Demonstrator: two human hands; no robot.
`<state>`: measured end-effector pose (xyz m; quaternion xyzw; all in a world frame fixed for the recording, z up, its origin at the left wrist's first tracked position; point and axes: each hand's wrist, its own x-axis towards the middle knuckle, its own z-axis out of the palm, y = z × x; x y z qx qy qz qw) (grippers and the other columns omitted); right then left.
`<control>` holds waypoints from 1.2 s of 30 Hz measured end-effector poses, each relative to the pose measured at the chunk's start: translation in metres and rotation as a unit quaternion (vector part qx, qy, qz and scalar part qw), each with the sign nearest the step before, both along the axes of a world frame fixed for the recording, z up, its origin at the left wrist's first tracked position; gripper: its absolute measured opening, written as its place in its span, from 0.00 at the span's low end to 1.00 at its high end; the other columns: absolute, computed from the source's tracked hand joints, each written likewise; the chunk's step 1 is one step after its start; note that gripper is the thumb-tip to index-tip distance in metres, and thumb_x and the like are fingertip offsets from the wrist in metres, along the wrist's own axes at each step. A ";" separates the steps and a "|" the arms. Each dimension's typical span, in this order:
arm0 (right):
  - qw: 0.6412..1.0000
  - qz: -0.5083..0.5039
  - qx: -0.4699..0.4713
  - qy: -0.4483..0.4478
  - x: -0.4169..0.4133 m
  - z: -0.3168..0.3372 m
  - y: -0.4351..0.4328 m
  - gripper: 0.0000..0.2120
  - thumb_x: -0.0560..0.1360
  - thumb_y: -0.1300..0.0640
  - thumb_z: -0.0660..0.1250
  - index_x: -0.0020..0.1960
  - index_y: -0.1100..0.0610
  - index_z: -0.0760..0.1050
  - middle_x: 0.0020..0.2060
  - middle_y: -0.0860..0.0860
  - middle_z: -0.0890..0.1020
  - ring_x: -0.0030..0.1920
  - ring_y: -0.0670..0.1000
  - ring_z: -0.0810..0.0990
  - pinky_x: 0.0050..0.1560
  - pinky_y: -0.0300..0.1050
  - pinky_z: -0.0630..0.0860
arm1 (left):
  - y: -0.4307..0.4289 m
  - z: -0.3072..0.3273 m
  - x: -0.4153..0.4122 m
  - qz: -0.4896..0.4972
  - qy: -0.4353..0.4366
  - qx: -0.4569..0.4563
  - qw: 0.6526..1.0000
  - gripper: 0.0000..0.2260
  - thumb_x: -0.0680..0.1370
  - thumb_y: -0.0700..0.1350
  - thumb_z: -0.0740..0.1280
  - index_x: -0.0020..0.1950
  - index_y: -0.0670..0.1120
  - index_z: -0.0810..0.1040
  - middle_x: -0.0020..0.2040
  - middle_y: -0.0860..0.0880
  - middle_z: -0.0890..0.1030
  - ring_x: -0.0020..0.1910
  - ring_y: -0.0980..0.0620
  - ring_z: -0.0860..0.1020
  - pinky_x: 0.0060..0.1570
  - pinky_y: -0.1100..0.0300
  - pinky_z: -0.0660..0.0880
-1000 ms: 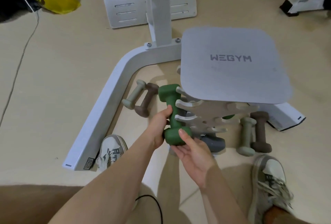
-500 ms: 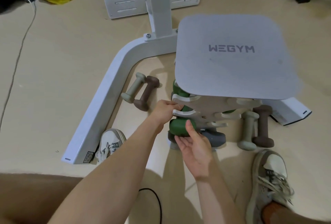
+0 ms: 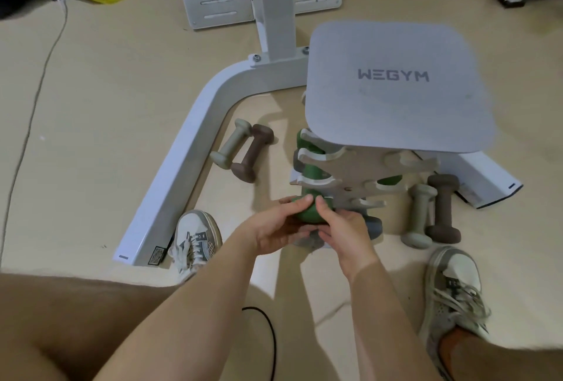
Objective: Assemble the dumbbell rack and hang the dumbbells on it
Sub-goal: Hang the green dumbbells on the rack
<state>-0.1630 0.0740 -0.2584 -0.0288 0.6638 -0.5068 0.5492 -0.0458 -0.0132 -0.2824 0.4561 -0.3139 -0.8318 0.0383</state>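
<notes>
The grey dumbbell rack, with a flat WEGYM top plate and curved hooks down its left and right sides, stands on the floor. A green dumbbell lies in the left hooks. My left hand and right hand both grip its near end. A second green dumbbell shows on the right side. A dark grey dumbbell sits low in the rack behind my right hand.
A sage dumbbell and a brown dumbbell lie left of the rack; another sage one and brown one lie right. A white L-shaped machine base runs along the left. My shoes flank the rack.
The green dumbbell went from held in front of the rack into the left hooks. Both hands have closed around its near end, lower than before.
</notes>
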 end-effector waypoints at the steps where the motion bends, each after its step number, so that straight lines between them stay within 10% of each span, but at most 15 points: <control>1: 1.000 0.003 -0.003 -0.007 -0.001 0.000 0.001 0.15 0.78 0.53 0.69 0.62 0.57 0.78 0.56 0.54 0.84 0.57 0.54 0.82 0.53 0.40 0.77 | 0.002 0.001 -0.002 0.001 0.002 -0.008 1.000 0.24 0.74 0.53 0.73 0.66 0.42 0.78 0.57 0.41 0.83 0.54 0.47 0.80 0.65 0.55 0.71; 20: 0.999 0.041 0.026 0.017 0.014 -0.004 0.003 0.23 0.80 0.42 0.62 0.72 0.49 0.69 0.65 0.50 0.78 0.64 0.53 0.78 0.67 0.55 0.74 | 0.018 -0.005 -0.017 0.085 -0.100 -0.162 0.978 0.21 0.74 0.54 0.72 0.55 0.37 0.82 0.52 0.38 0.85 0.50 0.43 0.85 0.56 0.49 0.81; 28: 0.996 0.059 0.060 -0.019 -0.007 0.012 0.031 0.09 0.82 0.53 0.61 0.60 0.54 0.74 0.49 0.51 0.83 0.47 0.53 0.83 0.41 0.42 0.78 | 0.054 -0.004 -0.005 -0.010 -0.087 -0.093 0.992 0.20 0.76 0.57 0.69 0.57 0.42 0.83 0.53 0.47 0.86 0.54 0.50 0.83 0.58 0.54 0.77; 36: 0.992 -0.016 0.124 -0.021 -0.027 0.001 0.074 0.10 0.81 0.61 0.59 0.45 0.62 0.77 0.33 0.58 0.78 0.32 0.52 0.77 0.33 0.42 0.73 | 0.098 0.011 -0.062 -0.230 -0.228 -0.424 0.846 0.21 0.83 0.47 0.58 0.29 0.47 0.71 0.37 0.44 0.80 0.37 0.45 0.76 0.39 0.57 0.69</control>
